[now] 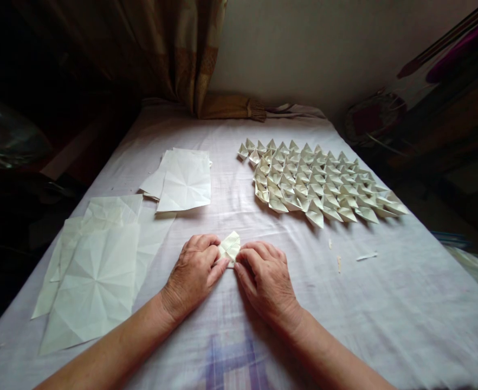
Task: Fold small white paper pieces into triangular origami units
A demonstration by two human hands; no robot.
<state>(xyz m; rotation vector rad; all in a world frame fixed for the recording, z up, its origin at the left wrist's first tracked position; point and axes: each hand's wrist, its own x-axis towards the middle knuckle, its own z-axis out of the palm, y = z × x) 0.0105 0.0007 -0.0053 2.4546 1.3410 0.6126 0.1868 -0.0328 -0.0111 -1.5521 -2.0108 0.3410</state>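
Observation:
A small piece of folded white paper lies at the middle of the cloth-covered table, its pointed top showing between my hands. My left hand pinches its left side, thumb low and fingers curled. From the right, my right hand grips the opposite edge with bent fingers. The lower part of the paper is partly hidden by my fingertips. Beyond my right hand stand several rows of small folded paper boats, packed close together.
Creased paper sheets overlap at the left, with another stack of creased sheets farther back. Small paper scraps lie at the right on the white tablecloth. A curtain hangs at the table's far edge.

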